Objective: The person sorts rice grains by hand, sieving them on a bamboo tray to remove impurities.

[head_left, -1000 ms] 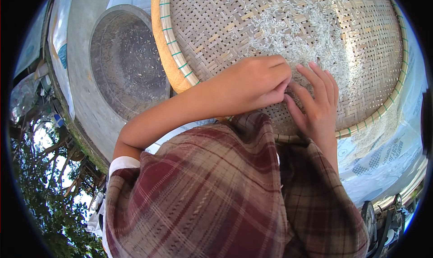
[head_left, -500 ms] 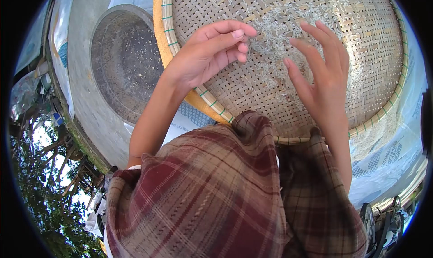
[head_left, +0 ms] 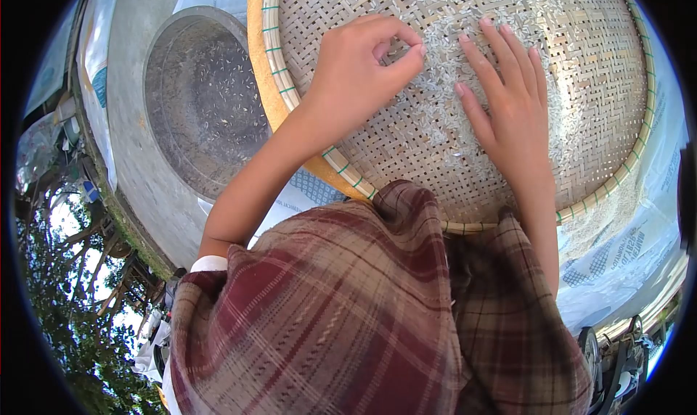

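Observation:
Pale rice grains (head_left: pixel 441 70) lie scattered over a round woven bamboo tray (head_left: pixel 406 161), whose rim is bound with green ties. Over the tray's left half, my left hand (head_left: pixel 367 63) has thumb and index finger pinched together at the edge of the grains. Whatever may be between those fingertips is too small to make out. My right hand (head_left: pixel 512 114) is spread flat, palm down, its fingertips among the grains at the middle of the tray.
Left of the tray stands a round grey basin (head_left: pixel 192 99) with a few grains on its bottom. Printed plastic sheeting (head_left: pixel 602 270) lies under and around the tray. Plaid cloth (head_left: pixel 327 292) covers my lap. Trees (head_left: pixel 65 292) show at lower left, a wheeled vehicle (head_left: pixel 621 364) at lower right.
My left hand has turned palm down and closed into a pinch, moving slightly up and right. My right hand has flattened onto the grains, shifting slightly left.

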Demonstrator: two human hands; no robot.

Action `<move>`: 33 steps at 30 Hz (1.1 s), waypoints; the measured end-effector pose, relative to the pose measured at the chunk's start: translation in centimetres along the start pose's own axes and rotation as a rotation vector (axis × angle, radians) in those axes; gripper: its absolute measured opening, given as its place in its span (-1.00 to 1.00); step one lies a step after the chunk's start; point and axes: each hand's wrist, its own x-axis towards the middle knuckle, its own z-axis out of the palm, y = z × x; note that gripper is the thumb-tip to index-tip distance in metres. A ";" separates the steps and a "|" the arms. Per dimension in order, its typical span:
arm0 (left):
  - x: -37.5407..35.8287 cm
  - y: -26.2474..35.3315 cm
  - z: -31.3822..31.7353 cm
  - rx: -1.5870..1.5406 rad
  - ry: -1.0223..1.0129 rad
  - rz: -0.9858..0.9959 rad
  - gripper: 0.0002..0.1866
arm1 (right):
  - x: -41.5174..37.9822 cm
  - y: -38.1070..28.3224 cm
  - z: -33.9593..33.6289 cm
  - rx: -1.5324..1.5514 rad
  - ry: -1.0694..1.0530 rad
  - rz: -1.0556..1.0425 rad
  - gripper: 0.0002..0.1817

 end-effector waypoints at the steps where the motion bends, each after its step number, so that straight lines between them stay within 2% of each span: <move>1: 0.0 -0.4 0.3 0.166 0.046 0.230 -0.89 | -0.1 0.0 0.0 0.003 0.004 0.000 -0.54; 2: 0.1 -0.7 0.5 0.330 0.092 0.462 -0.87 | -0.1 0.0 0.0 0.002 0.004 0.001 -0.54; 5: 0.2 -1.1 0.9 0.389 0.097 0.586 -0.86 | -0.1 0.2 0.0 0.013 0.003 -0.001 -0.53; 11: 0.2 -0.8 0.9 0.417 0.077 0.670 -0.86 | 0.0 0.1 -0.1 0.066 0.031 -0.013 -0.51; 17: 0.5 -1.1 0.9 0.517 0.081 0.777 -0.83 | 0.0 -0.3 -0.2 0.105 -0.042 -0.073 -0.51; 21: 0.7 -1.3 0.9 0.491 0.093 0.780 -0.85 | 0.0 -0.3 -0.2 0.097 -0.062 -0.076 -0.51; 23: 0.4 -0.9 0.6 0.353 0.073 0.606 -0.91 | 0.0 -0.2 -0.2 0.090 -0.060 -0.076 -0.51; 24: 0.1 -0.4 0.3 0.353 0.071 0.606 -0.91 | 0.1 -0.2 -0.3 0.094 -0.064 -0.075 -0.51; 26: -0.4 0.4 -0.6 -0.137 -0.055 0.016 -0.92 | 0.0 -0.2 -0.3 0.101 -0.067 -0.076 -0.51; 27: -0.5 0.3 -0.9 -0.134 -0.053 0.015 -0.92 | 0.0 -0.1 -0.2 0.096 -0.065 -0.074 -0.51; 29: -0.4 -0.1 -1.3 -0.777 -0.105 -0.157 -0.89 | 0.0 -0.1 -0.2 0.087 -0.062 -0.072 -0.52; 31: -0.4 -0.5 -1.5 -0.870 -0.147 -0.161 -0.87 | 0.1 -0.1 -0.2 0.086 -0.056 -0.067 -0.52; 33: -0.5 0.0 -1.3 -1.045 -0.145 -0.259 -0.89 | 0.1 -0.1 -0.2 0.089 -0.050 -0.068 -0.52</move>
